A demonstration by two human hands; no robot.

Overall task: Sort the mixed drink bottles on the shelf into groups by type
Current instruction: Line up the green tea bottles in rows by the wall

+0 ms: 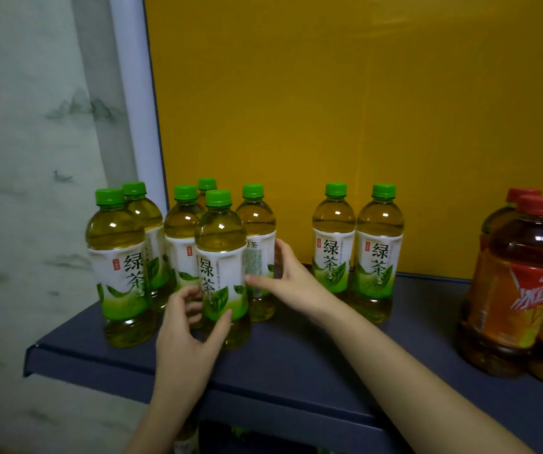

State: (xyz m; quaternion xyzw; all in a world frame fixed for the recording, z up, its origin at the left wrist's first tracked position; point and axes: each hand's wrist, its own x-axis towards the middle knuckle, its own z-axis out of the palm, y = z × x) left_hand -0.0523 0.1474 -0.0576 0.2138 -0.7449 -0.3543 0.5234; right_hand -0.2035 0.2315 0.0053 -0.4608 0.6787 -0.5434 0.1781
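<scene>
Several green-capped green tea bottles stand in a cluster at the left of the dark blue shelf (296, 362). My left hand (188, 335) curls around the lower part of the front green tea bottle (221, 257). My right hand (288, 280) touches the side of another green tea bottle (258, 253) just behind it. A pair of green tea bottles (356, 244) stands apart, to the right of my right hand. Red-capped iced black tea bottles (514, 290) stand at the far right edge.
A yellow back panel (361, 109) closes the shelf behind the bottles. A white post (135, 109) and a patterned curtain (27, 158) lie to the left. The shelf's front edge is near my forearms, with more bottles dimly visible on a lower level.
</scene>
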